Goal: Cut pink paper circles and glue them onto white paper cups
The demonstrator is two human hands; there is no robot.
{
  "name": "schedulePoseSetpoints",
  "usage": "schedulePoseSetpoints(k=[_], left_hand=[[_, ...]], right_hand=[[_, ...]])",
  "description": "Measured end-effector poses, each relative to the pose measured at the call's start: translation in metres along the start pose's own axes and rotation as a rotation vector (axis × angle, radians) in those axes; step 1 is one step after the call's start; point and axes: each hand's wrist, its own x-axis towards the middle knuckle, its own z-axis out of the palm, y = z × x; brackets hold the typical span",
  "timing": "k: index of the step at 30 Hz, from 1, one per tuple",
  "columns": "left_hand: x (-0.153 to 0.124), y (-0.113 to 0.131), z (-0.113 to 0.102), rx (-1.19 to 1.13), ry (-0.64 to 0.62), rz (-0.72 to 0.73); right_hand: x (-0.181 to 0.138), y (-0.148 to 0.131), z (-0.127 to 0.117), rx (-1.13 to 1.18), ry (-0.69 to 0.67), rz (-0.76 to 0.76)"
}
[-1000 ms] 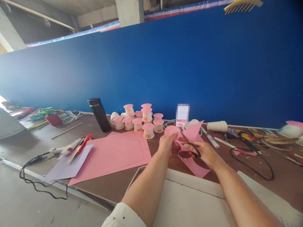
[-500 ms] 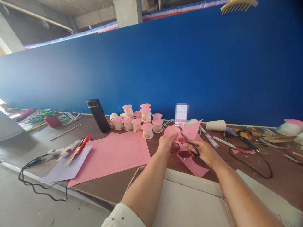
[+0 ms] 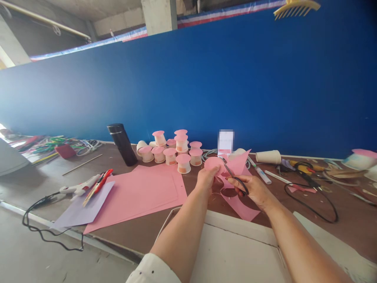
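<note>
Between the thumb and fingers of my left hand [image 3: 208, 177] is a round piece of pink paper [image 3: 212, 163]. My right hand [image 3: 253, 189] is closed around the dark handles of a pair of scissors [image 3: 239, 182], whose blades meet the right edge of the pink paper. Whether the blades are apart is too small to tell. Pink paper offcuts [image 3: 243, 208] with curved edges lie under and beside my hands. Left of them, several paper cups topped with pink discs [image 3: 184, 163] stand grouped, some stacked.
Pink sheets [image 3: 150, 188] lie at left, overlapped by a lilac sheet [image 3: 85, 208], a red cutter [image 3: 101, 182] and a glue gun [image 3: 78, 188]. A black flask [image 3: 122, 145] stands behind. A white box [image 3: 235, 247] sits below my arms. Cables [image 3: 312, 200] and a glue stick [image 3: 263, 175] lie right.
Almost nothing differs. My hands, the scissors and the pink paper keep nearly the same place, with only a very slight shift at the paper.
</note>
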Motion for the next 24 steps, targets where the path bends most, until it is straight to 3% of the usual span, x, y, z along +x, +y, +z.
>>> schedulePoseSetpoints(k=[13, 24], left_hand=[[-0.0022, 0.0038, 0.0026, -0.014, 0.023, -0.025], [-0.0003, -0.0001, 0.0040, -0.161, -0.006, -0.031]], right_hand=[[0.0018, 0.0039, 0.0005, 0.011, 0.005, -0.022], [0.0011, 0.0020, 0.0018, 0.025, 0.005, -0.011]])
